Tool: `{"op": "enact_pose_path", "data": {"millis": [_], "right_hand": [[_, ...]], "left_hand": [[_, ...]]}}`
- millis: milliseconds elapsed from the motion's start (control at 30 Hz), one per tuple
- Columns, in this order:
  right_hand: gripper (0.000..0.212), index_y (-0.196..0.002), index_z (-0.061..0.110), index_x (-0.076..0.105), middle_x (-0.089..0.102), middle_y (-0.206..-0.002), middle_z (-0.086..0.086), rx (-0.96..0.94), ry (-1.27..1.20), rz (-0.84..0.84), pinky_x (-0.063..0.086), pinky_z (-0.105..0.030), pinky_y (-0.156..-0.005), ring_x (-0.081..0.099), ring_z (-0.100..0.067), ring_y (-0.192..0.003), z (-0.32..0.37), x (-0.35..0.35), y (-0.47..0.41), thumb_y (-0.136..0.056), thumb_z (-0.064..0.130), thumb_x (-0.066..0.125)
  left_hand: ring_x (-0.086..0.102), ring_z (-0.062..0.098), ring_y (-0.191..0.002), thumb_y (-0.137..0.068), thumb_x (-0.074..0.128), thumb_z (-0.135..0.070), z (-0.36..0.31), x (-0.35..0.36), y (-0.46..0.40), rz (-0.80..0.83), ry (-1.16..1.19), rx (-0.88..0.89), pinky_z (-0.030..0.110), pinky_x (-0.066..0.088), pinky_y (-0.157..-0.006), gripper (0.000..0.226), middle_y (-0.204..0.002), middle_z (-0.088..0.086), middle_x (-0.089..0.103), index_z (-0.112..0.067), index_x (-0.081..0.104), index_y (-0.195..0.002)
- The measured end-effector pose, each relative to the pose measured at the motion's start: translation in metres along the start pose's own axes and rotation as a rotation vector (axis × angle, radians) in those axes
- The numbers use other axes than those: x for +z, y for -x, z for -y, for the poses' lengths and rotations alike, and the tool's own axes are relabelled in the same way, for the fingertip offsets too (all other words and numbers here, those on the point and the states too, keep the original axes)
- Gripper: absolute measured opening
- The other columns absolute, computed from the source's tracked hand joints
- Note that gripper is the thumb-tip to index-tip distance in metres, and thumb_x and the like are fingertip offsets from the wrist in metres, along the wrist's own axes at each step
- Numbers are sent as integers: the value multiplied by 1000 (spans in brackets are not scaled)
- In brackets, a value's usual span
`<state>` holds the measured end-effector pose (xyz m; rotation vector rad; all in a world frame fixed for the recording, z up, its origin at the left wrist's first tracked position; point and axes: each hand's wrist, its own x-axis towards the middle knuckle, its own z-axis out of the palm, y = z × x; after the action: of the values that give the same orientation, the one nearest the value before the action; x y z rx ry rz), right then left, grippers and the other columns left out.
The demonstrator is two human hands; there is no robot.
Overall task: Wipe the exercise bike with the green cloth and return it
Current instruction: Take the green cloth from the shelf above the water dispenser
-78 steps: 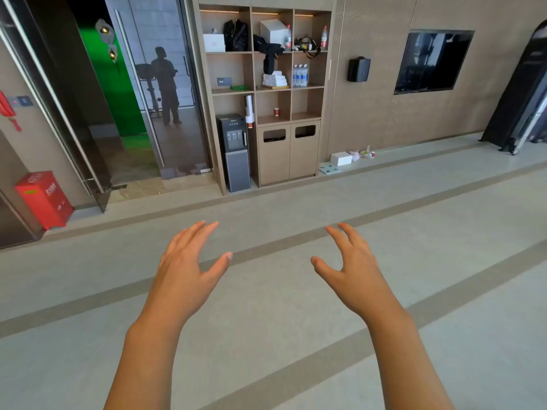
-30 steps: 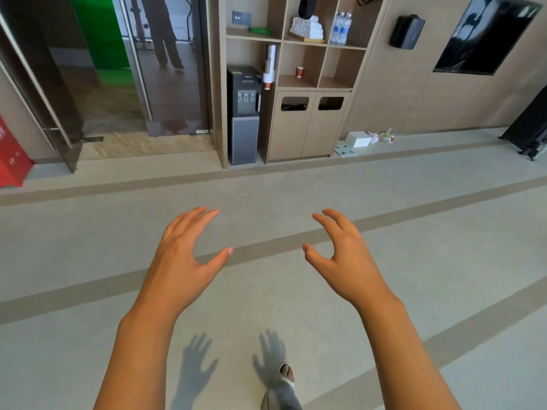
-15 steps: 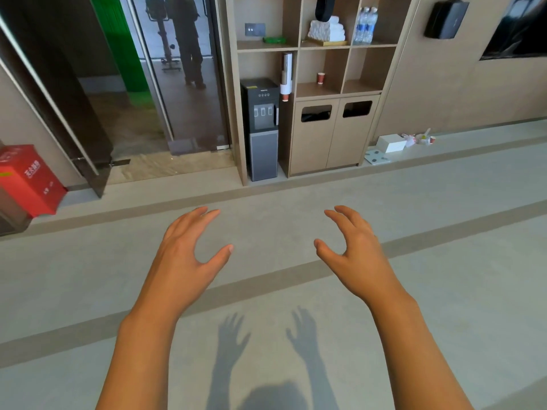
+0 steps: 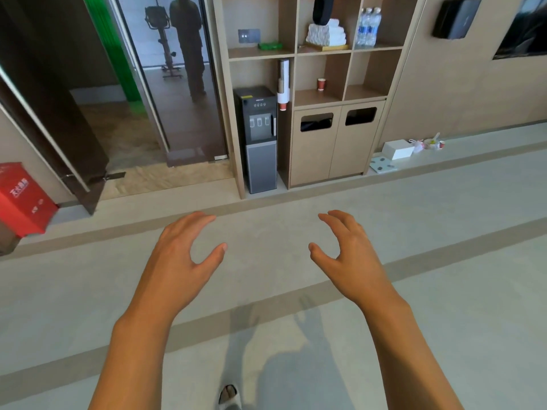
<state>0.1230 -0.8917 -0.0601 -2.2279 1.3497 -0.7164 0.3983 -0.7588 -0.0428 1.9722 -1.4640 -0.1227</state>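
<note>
A pale grey floor crossed by darker taupe bands fills the lower frame, meeting a wood-panelled wall along the top. In the upper middle stands a wooden shelf unit with open cubbies above two cabinet doors, each with one dark slot. The green cloth lies folded on the shelf of the upper left cubby, below a grey wall switch plate. The next cubby holds one stack of white towels, and the one to its right a cluster of water bottles, too tightly packed to count. One red paper cup sits in the cubby below. A dark water dispenser with three taps stands left of the doors; its brand label is too small to read. At upper left, glass reflects an exercise bike and a standing figure. A red box at the left edge carries white characters, illegible here. One white box lies on the floor at right. Both hands are empty with fingers spread and slightly curled: left hand, right hand, hovering over the floor, well short of the shelf.
</note>
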Motion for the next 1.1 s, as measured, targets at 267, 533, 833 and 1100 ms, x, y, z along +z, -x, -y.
{"op": "enact_pose_path", "data": {"millis": [267,533,833,1100], "right_hand": [[66,-158,32,41,35,-164,9,71,96,3,40,-45,-120,38,-17,-148,-25,28,-115,-98,47,65],[66,-159,32,39,31,-167,8,137,235,48,36,-46,-122,35,-20,-151,-13,57,-256,-99,52,60],[70,-162,32,33,25,-171,4,166,309,9,26,-49,-128,25,-22,-157,-1,71,-361,-100,54,57],[71,-162,32,32,24,-172,4,95,295,1,23,-48,-130,23,-22,-158,-8,79,-451,-100,52,60]], "left_hand": [[44,18,-141,-97,62,-47,35,59,-130,32,-63,18,41,41,-114,50,-151,-7,54,-28,57,-143],[43,17,-142,-99,60,-47,73,78,-296,105,-14,36,42,42,-114,49,-152,-10,52,-31,56,-145],[45,19,-141,-98,63,-39,86,93,-411,124,59,134,38,40,-112,49,-152,-6,54,-25,57,-145],[46,16,-139,-99,63,-40,97,112,-483,76,88,116,37,41,-110,49,-150,-9,54,-27,58,-145]]}}
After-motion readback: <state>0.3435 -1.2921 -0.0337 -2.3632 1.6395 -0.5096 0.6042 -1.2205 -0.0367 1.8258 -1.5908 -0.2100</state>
